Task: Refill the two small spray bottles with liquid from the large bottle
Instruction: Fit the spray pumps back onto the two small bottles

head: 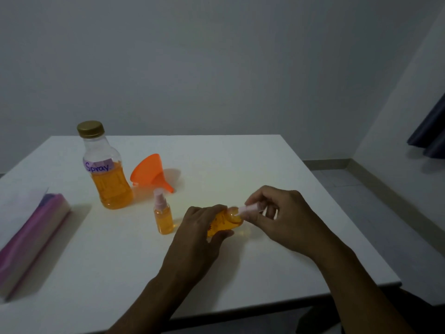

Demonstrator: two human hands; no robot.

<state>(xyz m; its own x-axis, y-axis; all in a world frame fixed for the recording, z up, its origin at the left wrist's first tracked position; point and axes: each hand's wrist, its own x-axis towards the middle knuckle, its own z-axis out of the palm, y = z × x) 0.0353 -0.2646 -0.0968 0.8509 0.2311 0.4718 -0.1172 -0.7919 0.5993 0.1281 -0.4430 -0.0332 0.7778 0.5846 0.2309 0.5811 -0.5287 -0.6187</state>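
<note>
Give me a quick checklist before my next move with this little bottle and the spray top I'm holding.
1. Left hand grips the held small bottle firmly: ok.
2. Right hand pinches the spray top at the bottle's neck: ok.
3. Spray top fully seated and tight: cannot tell.
4. Held small bottle upright: not ok, it is tilted with liquid inside.
5. Large bottle closed: ok, its gold cap is on.
6. Second spray bottle upright with its top on: ok.
</note>
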